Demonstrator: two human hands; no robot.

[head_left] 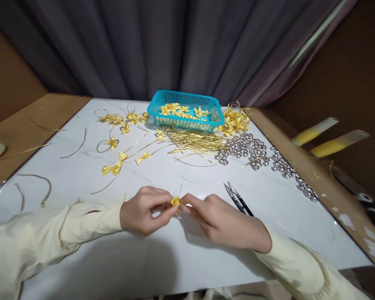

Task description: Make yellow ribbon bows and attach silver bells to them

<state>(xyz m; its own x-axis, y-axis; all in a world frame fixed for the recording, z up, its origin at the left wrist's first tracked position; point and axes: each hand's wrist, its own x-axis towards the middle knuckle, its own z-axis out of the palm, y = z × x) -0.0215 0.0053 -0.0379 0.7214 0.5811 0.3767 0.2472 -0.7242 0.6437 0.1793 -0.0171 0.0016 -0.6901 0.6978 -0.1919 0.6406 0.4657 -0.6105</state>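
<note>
Yellow bow [175, 201] is up between both hands, over the near-middle of the white tabletop [212, 266]. Left hand [148, 210]: thumb and index pinching the bow's left side. Right hand [225, 218]: thumb and index tips closed on its right edge; can't tell how much fabric they have. Thin straight strand [181, 189] sticks up just beside the bow. Black-handled snips [237, 200] lie just beyond the right hand, tips apart. Teal basket [196, 101] at the far edge holds more bows; bow pile [236, 122] touches or nearly touches its right end. Gold cords [196, 141] bunch in front of it, silver pieces [246, 146] scatter to the right. Loose bows [115, 166] and looped pieces [112, 143] sit left.
</note>
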